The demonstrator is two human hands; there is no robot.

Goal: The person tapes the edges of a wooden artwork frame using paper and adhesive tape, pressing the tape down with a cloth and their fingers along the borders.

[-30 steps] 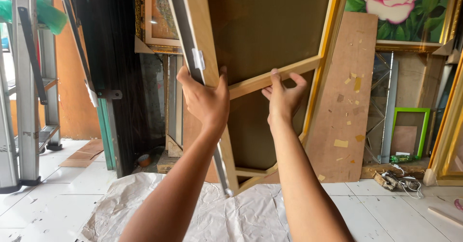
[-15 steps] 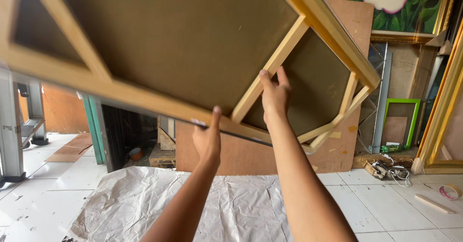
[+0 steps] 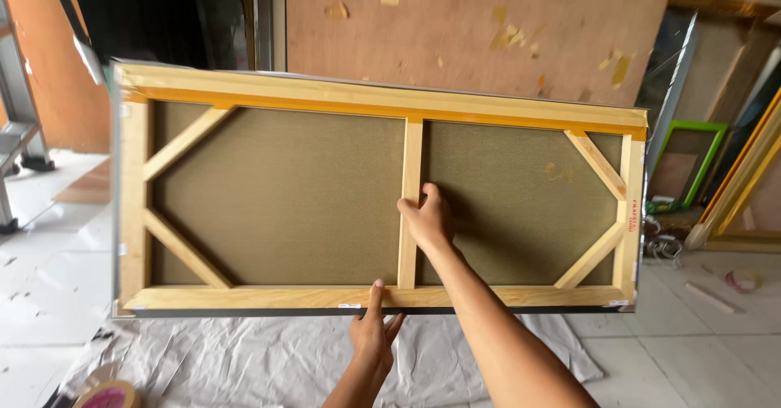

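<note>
The person holds a large stretched canvas (image 3: 285,205) flat in the air, with its wooden back side facing up, above a crumpled white sheet (image 3: 268,359) on the floor. The right hand (image 3: 426,221) is closed around the middle crossbar (image 3: 411,164) of the frame. The left hand (image 3: 373,335) is open and supports the near edge from below (fingers pointing up against the wood). A tape roll (image 3: 106,395) lies at the near left, and a green frame (image 3: 683,164) leans at the far right.

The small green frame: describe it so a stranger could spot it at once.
Start at the big stretched canvas that both hands hold. Past its right edge, a small green frame leans on the floor by the wall. Its bright green sets it apart from the gold frames beside it.
</note>
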